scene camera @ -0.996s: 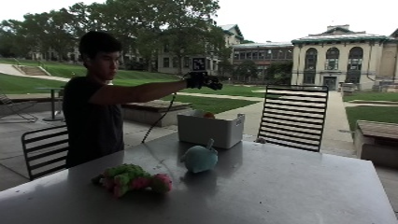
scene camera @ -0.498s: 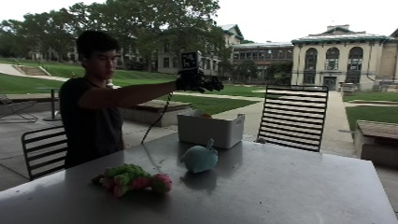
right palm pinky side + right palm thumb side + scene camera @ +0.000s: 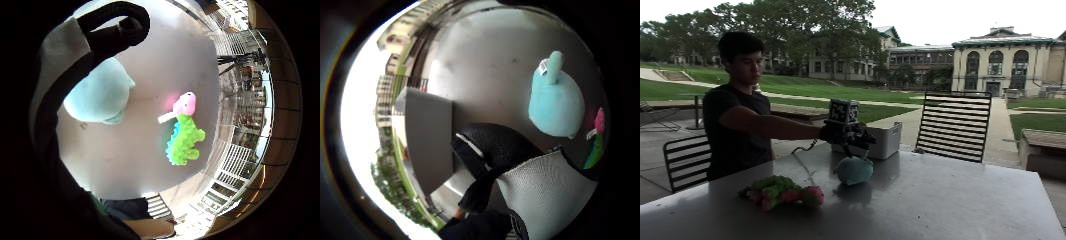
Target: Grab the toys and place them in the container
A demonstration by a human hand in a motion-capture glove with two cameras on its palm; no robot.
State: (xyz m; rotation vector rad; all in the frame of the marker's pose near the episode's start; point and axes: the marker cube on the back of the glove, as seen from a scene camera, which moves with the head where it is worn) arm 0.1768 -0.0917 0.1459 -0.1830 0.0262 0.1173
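The gloved right hand [image 3: 845, 135] hangs just above the blue plush toy [image 3: 853, 170] on the table [image 3: 939, 200], fingers loosely curled, holding nothing.

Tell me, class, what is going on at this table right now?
A person stands at a grey table, their gloved right hand hovering just above a light blue plush toy without holding it. A green and pink plush toy lies nearer the table's edge. The white container sits behind the hand. Neither toy is in it yet.
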